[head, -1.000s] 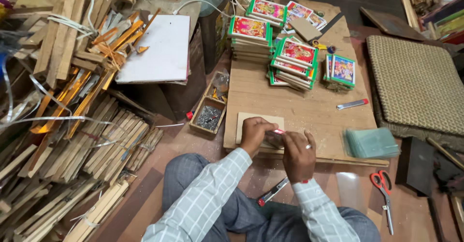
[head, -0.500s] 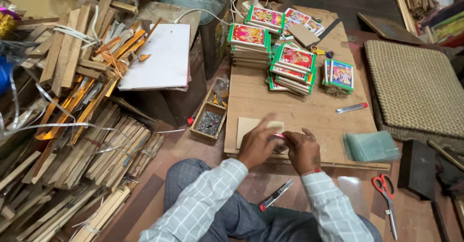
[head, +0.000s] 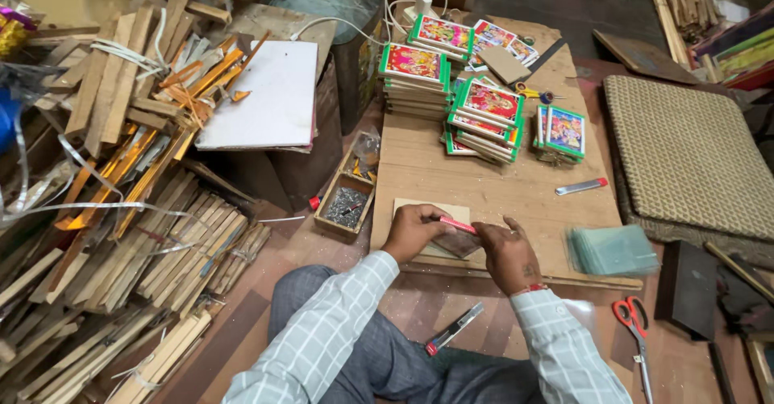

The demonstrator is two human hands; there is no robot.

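Note:
My left hand [head: 415, 231] and my right hand [head: 506, 252] meet over a small flat piece [head: 456, 244] lying on a pale square backing board [head: 451, 211] at the near edge of a low wooden work board [head: 500, 186]. Between the fingers of both hands runs a thin pink-red tool [head: 458, 225]; the left hand grips its left end and the right hand's fingertips touch its right end. Both sleeves are light checked cloth.
Stacks of green-edged picture frames [head: 482, 110] stand at the board's far side. A red cutter [head: 580, 186], a stack of glass panes [head: 611, 249], red scissors [head: 633, 323], a box of nails [head: 345, 206] and another cutter [head: 454, 328] lie around. Piled wood strips [head: 121, 210] fill the left.
The view has shifted slightly. My hands stay on the small piece, with the right hand drawn a little toward me along the pink-red tool.

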